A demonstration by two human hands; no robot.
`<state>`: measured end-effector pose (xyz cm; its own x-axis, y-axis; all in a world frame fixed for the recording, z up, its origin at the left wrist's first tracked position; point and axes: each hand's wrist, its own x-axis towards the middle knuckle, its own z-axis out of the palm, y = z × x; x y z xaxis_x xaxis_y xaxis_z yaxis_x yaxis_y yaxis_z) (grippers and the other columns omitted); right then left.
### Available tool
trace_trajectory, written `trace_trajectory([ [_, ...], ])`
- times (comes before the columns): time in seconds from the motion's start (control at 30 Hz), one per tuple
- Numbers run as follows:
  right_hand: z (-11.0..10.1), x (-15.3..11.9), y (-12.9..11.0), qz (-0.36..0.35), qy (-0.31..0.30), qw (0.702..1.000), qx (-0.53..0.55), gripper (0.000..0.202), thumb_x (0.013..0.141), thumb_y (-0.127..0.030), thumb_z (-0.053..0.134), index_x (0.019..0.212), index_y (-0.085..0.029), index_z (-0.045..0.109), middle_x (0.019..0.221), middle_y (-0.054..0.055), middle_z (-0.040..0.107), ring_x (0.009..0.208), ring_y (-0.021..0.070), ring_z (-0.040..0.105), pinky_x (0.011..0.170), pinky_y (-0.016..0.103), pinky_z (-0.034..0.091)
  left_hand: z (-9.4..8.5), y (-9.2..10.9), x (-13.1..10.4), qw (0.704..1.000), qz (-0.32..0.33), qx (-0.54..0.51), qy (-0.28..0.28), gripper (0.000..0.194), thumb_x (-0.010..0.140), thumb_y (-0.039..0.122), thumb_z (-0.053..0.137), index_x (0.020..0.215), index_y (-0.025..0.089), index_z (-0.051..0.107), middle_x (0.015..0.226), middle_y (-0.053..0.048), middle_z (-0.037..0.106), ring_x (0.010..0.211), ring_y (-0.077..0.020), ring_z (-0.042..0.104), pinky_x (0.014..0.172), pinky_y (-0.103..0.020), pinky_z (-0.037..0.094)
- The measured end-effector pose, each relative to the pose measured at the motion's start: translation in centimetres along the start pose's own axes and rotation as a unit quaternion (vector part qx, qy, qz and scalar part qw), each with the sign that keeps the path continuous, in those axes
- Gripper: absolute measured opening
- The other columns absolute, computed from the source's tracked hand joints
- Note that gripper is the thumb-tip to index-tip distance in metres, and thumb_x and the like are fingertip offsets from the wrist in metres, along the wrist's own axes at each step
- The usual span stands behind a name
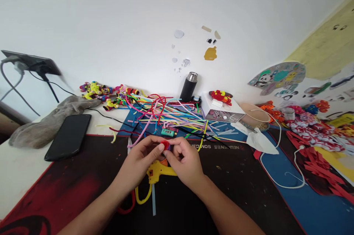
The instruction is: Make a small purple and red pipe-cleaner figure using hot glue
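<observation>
Both hands meet above the black desk mat [229,179]. Between the fingertips of my left hand [142,157] and my right hand [185,159] is a small round red fuzzy piece [165,144] with a purple part at its side; the fingers cover much of it. Just below lies a yellow glue gun [157,171], partly behind my right hand, with a clear glue stick [154,202] sticking out toward me. Under my left wrist show a yellow loop [143,200] and a red loop, apparently scissor handles, with a pointed metal tip [129,144] beyond the hand.
A heap of colourful pipe cleaners [166,113] spreads along the wall, by a black thermos [189,87] and a white drawer box [224,108]. A phone [69,135] lies at left. On the right are a white cable [279,186], a tissue [261,142] and red strips [318,165].
</observation>
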<state>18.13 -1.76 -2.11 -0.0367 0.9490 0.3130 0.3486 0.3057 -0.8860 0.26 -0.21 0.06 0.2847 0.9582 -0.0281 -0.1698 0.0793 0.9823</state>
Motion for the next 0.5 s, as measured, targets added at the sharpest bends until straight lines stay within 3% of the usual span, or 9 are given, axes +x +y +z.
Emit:
trace_trajectory([
  [0.17,0.12,-0.28,0.24,-0.054,-0.009,0.997,-0.056,0.015,0.097,-0.029,0.069,0.110,-0.023,0.070,0.059,-0.012,0.042,0.049,0.0103,0.041,0.055,0.024,0.035,0.18,-0.29,0.06,0.998,-0.015,-0.053,0.019,0.039,0.083,0.054,0.092,0.098,0.020,0.080,0.091,-0.005,0.081,0.077,-0.0207,0.077,0.072,-0.032,0.066],
  [0.5,-0.25,-0.24,0.21,-0.148,0.013,0.983,-0.106,0.015,0.101,-0.026,0.068,0.115,-0.021,0.071,0.057,-0.012,0.045,0.045,0.0091,0.041,0.053,0.023,0.035,0.76,-0.75,-0.02,0.989,-0.034,-0.140,0.037,0.033,0.080,0.045,0.098,0.095,0.020,0.083,0.094,-0.004,0.082,0.078,-0.0154,0.075,0.074,-0.024,0.063],
])
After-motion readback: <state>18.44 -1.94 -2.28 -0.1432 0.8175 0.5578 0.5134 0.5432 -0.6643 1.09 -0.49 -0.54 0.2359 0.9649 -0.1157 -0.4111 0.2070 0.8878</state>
